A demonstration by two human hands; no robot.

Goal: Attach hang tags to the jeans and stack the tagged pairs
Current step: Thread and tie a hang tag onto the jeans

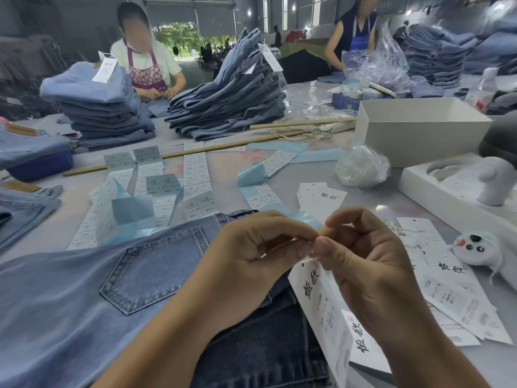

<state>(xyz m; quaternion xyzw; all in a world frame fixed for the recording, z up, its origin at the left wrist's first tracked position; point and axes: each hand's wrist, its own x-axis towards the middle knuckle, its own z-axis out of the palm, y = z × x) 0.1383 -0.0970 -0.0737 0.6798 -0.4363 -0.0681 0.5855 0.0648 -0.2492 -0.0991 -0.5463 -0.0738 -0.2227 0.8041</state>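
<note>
A light-blue pair of jeans [84,298] lies flat in front of me, back pocket up, over a darker pair [265,354]. My left hand [251,259] and my right hand [363,261] meet above the waistband. Both pinch a thin white string at their fingertips. A white hang tag [319,301] with black characters hangs from that string under my right hand. More loose hang tags [447,284] lie on the table to the right.
Strips of size stickers on blue backing [156,191] cover the table middle. Two stacks of tagged jeans [229,93] stand at the back, with two people working behind them. White boxes [419,127], a bag of strings [361,166] and a white device [475,247] are at right.
</note>
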